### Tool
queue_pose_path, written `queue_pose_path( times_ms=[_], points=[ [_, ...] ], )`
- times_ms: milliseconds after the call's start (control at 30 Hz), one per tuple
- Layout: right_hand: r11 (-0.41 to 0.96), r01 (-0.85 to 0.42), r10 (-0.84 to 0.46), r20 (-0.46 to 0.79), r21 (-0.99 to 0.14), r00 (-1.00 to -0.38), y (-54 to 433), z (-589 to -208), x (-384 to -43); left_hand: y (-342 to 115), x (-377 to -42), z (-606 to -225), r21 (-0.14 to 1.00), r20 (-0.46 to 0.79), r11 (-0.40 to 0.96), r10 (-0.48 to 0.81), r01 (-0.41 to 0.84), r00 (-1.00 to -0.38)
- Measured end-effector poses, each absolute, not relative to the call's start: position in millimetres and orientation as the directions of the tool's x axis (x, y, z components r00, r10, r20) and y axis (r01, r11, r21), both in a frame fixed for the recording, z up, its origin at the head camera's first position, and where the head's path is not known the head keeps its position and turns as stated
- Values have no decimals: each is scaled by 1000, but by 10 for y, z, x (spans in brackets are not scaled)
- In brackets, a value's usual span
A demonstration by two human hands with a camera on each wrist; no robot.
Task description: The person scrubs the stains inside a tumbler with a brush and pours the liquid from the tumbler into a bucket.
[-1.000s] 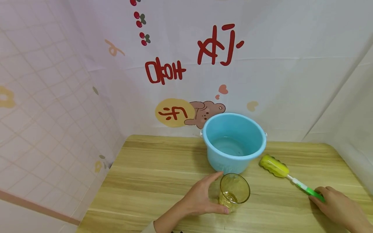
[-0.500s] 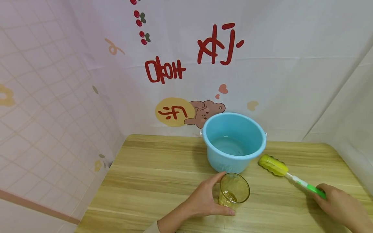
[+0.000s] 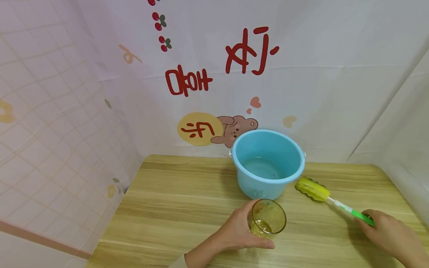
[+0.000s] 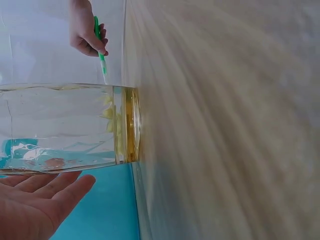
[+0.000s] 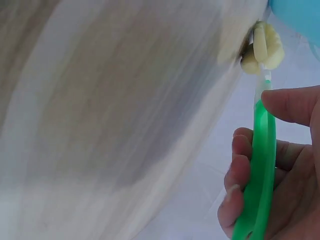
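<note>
A clear yellowish drinking glass (image 3: 269,217) stands upright on the table in front of the bucket. My left hand (image 3: 239,229) holds it from the left, thumb on the near side and fingers round the far side. In the left wrist view several fingers (image 4: 65,192) lie along the glass wall; the thumb is out of that frame. At the right, my right hand (image 3: 388,232) grips the green handle (image 5: 262,160) of a bottle brush (image 3: 360,216). The brush's yellow sponge head (image 3: 313,189) points up and left, low over or on the table beside the bucket.
A light blue bucket (image 3: 264,186) with some clear water in it stands at the back of the wood-grain table (image 3: 174,193). Behind the table hangs a printed white cloth (image 3: 318,74), and more cloth (image 3: 43,123) covers the left side.
My left hand has moved closer round the glass, its thumb further along the near side. The brush in my right hand has shifted slightly left. The bucket stays put.
</note>
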State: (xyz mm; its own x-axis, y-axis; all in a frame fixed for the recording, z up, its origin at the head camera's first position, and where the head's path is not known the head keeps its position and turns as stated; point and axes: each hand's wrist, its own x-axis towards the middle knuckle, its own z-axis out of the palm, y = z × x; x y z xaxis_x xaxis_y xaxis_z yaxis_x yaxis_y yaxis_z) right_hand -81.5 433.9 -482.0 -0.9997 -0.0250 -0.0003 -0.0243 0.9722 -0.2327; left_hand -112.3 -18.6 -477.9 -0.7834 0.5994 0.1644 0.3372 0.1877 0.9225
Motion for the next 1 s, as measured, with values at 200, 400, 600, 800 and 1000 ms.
queue_pose_path(
  times_ms=[200, 400, 600, 800, 1000],
  points=[
    [976, -35, -26, 42, -213, -999, 4326, -4790, -836, -168, -1121, -4766, 925, 156, 196, 583, 324, -797],
    [974, -16, -19, -10, -226, -1000, 4310, -4763, -849, -144, -1123, -4767, 936, 144, 181, 588, 303, -796],
    [973, -10, -17, -28, -229, -999, 4279, -4721, -864, -137, -1135, -4781, 941, 135, 174, 593, 290, -794],
    [978, 5, -10, -71, -209, -997, 4271, -4681, -896, -138, -1144, -4785, 936, 141, 183, 589, 302, -796],
    [977, 20, -3, -109, -213, -994, 4251, -4679, -926, -130, -1146, -4784, 937, 142, 178, 593, 301, -792]
  ],
)
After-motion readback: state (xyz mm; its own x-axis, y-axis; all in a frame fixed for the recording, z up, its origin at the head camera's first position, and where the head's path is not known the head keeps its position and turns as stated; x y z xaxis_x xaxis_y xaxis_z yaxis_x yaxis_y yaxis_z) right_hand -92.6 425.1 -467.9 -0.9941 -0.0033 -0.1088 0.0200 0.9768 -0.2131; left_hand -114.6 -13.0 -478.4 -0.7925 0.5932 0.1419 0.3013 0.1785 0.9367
